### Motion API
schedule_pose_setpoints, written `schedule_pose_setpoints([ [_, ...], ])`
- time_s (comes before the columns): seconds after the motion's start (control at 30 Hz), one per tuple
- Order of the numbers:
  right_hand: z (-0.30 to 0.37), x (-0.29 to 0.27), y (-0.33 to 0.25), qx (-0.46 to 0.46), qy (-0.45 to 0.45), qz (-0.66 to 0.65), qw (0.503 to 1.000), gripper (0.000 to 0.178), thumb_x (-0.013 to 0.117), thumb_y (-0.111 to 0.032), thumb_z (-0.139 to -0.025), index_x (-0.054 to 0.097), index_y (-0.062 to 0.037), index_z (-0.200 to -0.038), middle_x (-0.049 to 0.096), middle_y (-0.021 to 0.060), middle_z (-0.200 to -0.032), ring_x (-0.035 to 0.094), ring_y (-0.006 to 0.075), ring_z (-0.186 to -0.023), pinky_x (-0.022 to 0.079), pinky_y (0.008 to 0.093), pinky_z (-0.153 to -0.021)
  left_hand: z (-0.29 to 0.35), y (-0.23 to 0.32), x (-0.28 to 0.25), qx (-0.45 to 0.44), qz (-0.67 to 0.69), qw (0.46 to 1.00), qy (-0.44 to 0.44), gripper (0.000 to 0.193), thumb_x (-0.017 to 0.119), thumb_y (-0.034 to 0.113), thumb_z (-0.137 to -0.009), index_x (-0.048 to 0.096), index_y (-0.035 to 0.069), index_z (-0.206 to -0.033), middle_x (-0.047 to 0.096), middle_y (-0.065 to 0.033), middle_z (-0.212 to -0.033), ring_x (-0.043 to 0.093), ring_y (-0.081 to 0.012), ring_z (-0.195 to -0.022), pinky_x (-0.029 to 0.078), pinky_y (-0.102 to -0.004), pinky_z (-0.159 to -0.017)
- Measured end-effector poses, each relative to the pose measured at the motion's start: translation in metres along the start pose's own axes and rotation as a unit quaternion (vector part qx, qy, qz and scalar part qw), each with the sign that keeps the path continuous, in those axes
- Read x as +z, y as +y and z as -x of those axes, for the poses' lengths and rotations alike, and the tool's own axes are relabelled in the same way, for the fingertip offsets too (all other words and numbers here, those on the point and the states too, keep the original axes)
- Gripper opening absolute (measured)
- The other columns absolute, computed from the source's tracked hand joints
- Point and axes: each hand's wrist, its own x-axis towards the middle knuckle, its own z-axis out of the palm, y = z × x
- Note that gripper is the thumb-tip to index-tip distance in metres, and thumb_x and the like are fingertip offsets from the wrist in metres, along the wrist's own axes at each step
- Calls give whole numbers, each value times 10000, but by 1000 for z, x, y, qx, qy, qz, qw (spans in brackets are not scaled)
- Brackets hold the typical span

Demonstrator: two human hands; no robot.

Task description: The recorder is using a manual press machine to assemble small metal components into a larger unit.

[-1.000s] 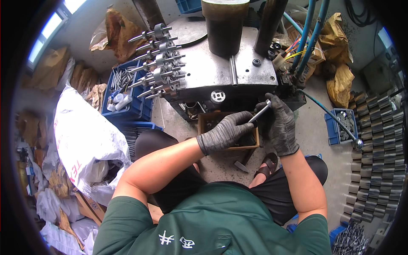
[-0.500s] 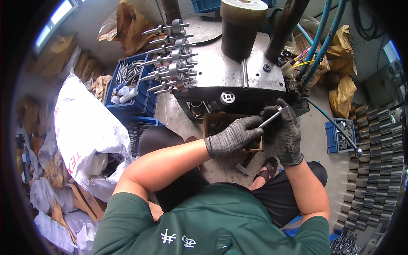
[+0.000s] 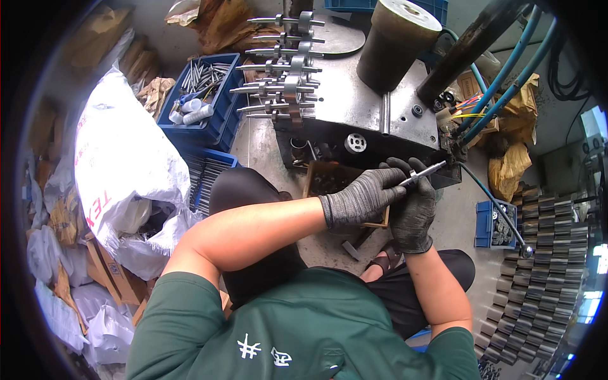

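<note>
A: Hands?
B: Both gloved. Left hand (image 3: 360, 200) was closed, thumb and fingers pinching 1 end of a metal rod (image 3: 432, 170). Right hand (image 3: 411, 218) sat half-curled at the rod's middle; could not tell if it gripped.
A: Rod's place?
B: Between the 2 hands, slanted.
A: Nearby?
B: Wooden box (image 3: 309, 183) lay below the left hand, hammer (image 3: 350, 249) further back, metal block (image 3: 342, 109) ahead of both.

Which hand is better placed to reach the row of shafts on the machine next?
Probably the left hand: it lies nearer the row of shafts and pinches one end of the metal shaft. The right hand would likely have to cross past it.
</note>
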Motion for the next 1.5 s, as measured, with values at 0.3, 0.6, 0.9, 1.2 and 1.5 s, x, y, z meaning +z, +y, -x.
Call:
schedule_pose_setpoints([
  [0.3, -18, -63, 31, -96, -14, 459, 883, 489, 533, -385, -1014, 505, -70, -1387, 614, 218, -1314, 568, 307, -1275, 431, 457, -1123, -17, 32, -5, -5, 190, 981, 43, 279, 597, 198, -1028, 614, 13, -1236, 662, -67, -1040, 618, -116, -970, 526, -292, -876],
  [0.6, -101, -86, 86, -17, -188, 713, 675, 450, 560, -352, -1000, 529, -87, -1362, 644, 176, -1254, 590, 284, -1220, 466, 439, -1078, -42, 15, -15, -24, 209, 949, 236, 331, 689, 251, -945, 712, 10, -1169, 734, -131, -1015, 667, -209, -921, 522, -338, -901],
  [0.9, -76, -141, 99, 177, -267, 681, 658, 392, 535, -335, -1011, 578, -104, -1324, 679, 134, -1225, 641, 263, -1131, 505, 433, -1036, -27, 8, -12, -153, 267, 944, 121, 260, 579, 220, -1054, 587, 4, -1200, 671, -84, -916, 677, -169, -830, 599, -347, -751],
  [1.2, -103, -79, -58, 262, 44, 461, 847, 402, 723, -87, -870, 635, -43, -1259, 714, 81, -1101, 717, 200, -898, 608, 376, -769, -27, -42, 13, -288, 197, 932, 94, 265, 608, 228, -1022, 646, -11, -1132, 693, -84, -866, 691, -181, -701, 591, -339, -648],
  [1.5, -180, 27, -148, 109, -103, 96, 984, 333, 601, 12, -896, 579, 29, -1228, 651, 193, -1195, 675, 268, -1027, 566, 382, -957, -54, -62, 6, -254, 177, 941, 135, 229, 601, 200, -1027, 649, -20, -1070, 683, -92, -805, 687, -195, -647, 581, -347, -601],
])
